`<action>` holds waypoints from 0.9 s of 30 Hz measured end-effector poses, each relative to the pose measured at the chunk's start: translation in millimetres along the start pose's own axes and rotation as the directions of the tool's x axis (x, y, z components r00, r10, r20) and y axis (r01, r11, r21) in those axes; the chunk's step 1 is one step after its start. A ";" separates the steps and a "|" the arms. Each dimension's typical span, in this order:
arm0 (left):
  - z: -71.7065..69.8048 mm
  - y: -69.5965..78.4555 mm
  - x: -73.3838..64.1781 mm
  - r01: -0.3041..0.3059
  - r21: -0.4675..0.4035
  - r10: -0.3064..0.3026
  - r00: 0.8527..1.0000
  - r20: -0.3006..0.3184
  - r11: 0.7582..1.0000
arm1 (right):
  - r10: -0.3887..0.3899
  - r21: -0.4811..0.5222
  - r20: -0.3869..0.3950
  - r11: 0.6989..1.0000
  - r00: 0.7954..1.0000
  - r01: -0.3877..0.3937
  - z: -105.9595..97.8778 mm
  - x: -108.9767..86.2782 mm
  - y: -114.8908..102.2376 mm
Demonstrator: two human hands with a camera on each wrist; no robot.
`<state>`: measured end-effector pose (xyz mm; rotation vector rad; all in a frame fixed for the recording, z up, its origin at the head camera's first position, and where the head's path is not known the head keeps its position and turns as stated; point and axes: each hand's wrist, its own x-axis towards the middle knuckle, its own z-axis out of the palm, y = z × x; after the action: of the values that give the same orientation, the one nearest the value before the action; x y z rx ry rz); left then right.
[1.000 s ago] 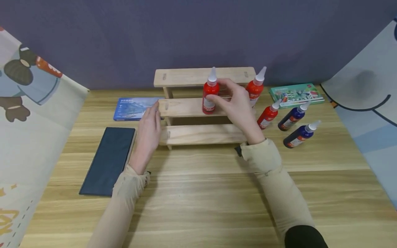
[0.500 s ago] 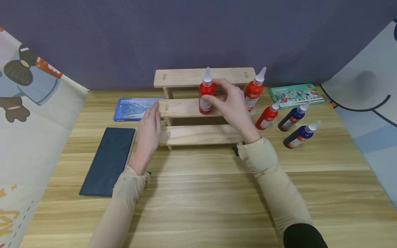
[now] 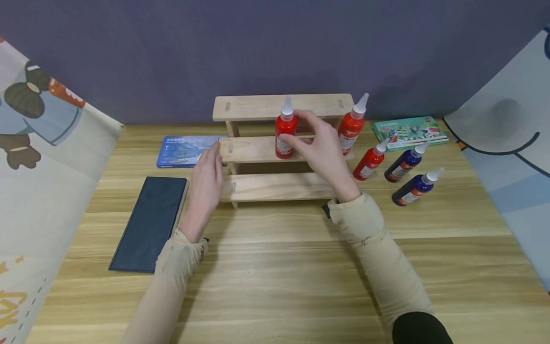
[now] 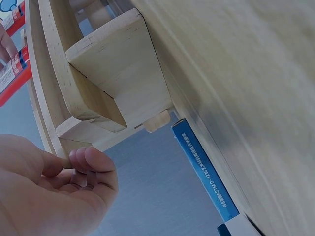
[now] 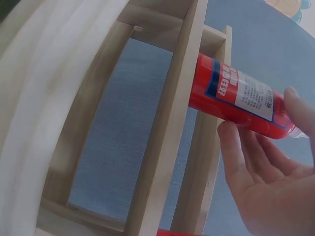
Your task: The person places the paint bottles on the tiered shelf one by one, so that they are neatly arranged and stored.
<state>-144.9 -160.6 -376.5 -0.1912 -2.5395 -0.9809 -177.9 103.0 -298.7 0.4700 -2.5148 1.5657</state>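
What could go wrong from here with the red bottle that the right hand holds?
The held red squeeze bottle could tip on the narrow middle step when released. The right hand might knock the other red squeeze bottle close beside it. If the left hand, at the left end of the wooden rack, pushes it, both bottles may wobble.

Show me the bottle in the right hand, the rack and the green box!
Bottle (image 5: 249,98): right wrist view, on its label.
Rack (image 3: 252,148): head view, on the middle step.
Green box (image 3: 411,133): head view, on its top face.
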 end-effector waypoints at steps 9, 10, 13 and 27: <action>-2.1 0.8 -0.1 0.010 -0.003 -0.010 1.000 0.010 1.000 | -0.020 0.079 -0.037 0.997 0.999 0.022 -8.3 -10.0 -5.3; -2.5 0.9 -0.1 0.012 -0.002 -0.012 1.000 0.014 1.000 | -0.022 0.086 -0.041 0.996 0.999 0.025 -10.0 -12.0 -6.6; -3.6 1.3 -0.2 0.015 -0.003 -0.015 1.000 0.022 1.000 | -0.034 0.095 -0.053 0.995 0.998 0.039 -15.7 -18.6 -11.2; -2.9 1.9 -0.9 0.003 0.011 -0.003 1.000 0.010 1.000 | -0.155 0.049 -0.105 0.986 0.982 0.161 -49.3 -51.0 -36.9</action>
<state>-142.7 -161.1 -373.8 -0.1895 -2.5547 -0.9696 -119.7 141.4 -259.7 0.5672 -2.3025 1.5642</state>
